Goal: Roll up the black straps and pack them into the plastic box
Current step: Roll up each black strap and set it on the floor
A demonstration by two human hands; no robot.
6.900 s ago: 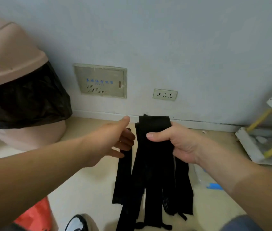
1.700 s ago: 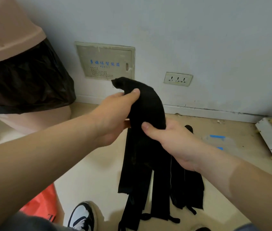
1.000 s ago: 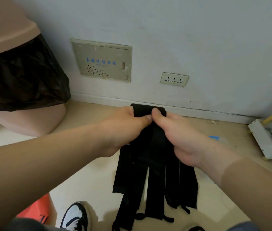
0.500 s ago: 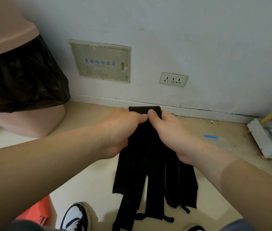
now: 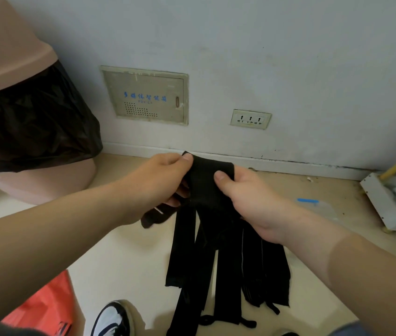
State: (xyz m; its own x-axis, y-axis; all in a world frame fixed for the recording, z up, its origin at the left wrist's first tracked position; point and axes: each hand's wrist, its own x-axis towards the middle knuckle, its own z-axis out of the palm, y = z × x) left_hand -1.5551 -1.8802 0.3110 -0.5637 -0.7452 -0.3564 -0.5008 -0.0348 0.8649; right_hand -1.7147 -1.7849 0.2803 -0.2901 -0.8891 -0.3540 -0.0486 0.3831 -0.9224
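Up against the wall, a pink bin with a black liner stands at left, a panel and one socket plate sit on the wall, and a white dustpan lies at right. Both hands pinch the folded top of the black straps: left hand at one corner, right hand thumb on the other. Several strips hang to the floor, the exact count unclear; one shoe and a red bag lie below.
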